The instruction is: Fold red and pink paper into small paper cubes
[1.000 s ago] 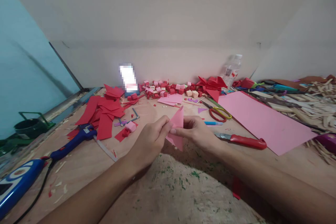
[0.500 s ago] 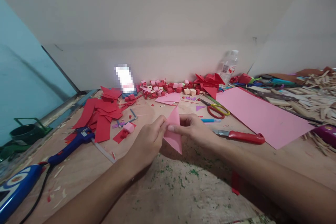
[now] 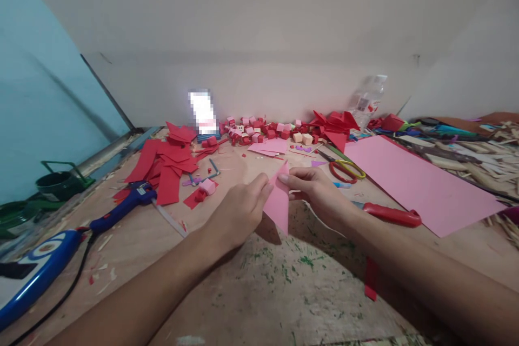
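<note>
A folded piece of pink paper (image 3: 279, 206) is held up between both hands, above the wooden tabletop (image 3: 259, 292). My left hand (image 3: 243, 203) pinches its left edge, with the fingers curled in. On the other side my right hand (image 3: 314, 189) grips the paper near its upper right edge, thumb on the face towards me and fingers behind. The paper's lower corner points down and hangs free. Just right of my right hand lies a red-handled knife (image 3: 391, 214), its blade partly hidden by that hand. Scissors (image 3: 346, 170) with red and yellow handles rest behind it.
Left lie a blue glue gun (image 3: 121, 208) with its cord and red paper pieces (image 3: 168, 167). Small pink and red cubes (image 3: 259, 131) line the wall beside a bright phone (image 3: 204, 112). A pink sheet (image 3: 421, 186), a plastic bottle (image 3: 371, 100) and wood strips (image 3: 486, 151) are right.
My right thumb has moved up along the paper's edge, towards its top corner. The view has shifted slightly left, so the scene sits further right. Both hands still hold the pink paper.
</note>
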Demonstrator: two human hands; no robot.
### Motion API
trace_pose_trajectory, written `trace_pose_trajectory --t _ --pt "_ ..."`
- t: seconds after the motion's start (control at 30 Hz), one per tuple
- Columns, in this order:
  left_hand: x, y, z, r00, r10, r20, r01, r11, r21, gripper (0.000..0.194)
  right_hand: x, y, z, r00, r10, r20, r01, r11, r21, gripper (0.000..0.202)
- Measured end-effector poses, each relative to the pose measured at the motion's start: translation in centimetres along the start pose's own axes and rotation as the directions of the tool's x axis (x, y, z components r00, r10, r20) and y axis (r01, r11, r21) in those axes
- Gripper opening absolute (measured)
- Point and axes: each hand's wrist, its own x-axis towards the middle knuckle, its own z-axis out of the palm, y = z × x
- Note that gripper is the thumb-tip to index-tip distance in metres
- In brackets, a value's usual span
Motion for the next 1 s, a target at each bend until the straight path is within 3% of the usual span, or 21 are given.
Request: trace_pose_trajectory --t 0.17,0.43,0.63,0.7,0.87,1.0 --pt "0.1 -0.1 0.0 1.0 0.028 -0.003 -0.027 0.988 0.153 0.032 0.3 0.0 -0.3 0.999 0.007 -0.049 -0.004 0.997 0.075 0.024" --pt "0.0 0.2 0.1 0.999 0.026 0.045 -0.031 0.992 0.119 0.032 0.5 -0.1 -0.2 0.995 0.012 -0.098 0.006 0.982 0.187 0.02" --pt "0.1 0.1 0.1 0.998 -0.003 0.065 -0.004 0.994 0.112 0.032 0.5 -0.2 -0.2 0.99 0.011 -0.142 0.015 0.984 0.179 0.02" --pt "0.1 0.2 0.1 0.999 -0.017 0.048 0.013 0.995 0.099 0.032 0.4 -0.3 -0.1 0.993 0.015 -0.12 0.006 0.985 0.17 0.026" --pt "0.1 0.2 0.1 0.997 -0.04 -0.059 0.044 0.996 0.071 0.034 0.2 0.3 0.3 0.992 0.106 0.063 -0.113 0.987 0.11 0.035" --pt "0.1 0.2 0.1 0.996 -0.052 -0.068 0.054 0.998 0.042 0.035 0.1 0.8 0.3 0.99 0.117 0.075 -0.128 0.979 0.158 0.034"
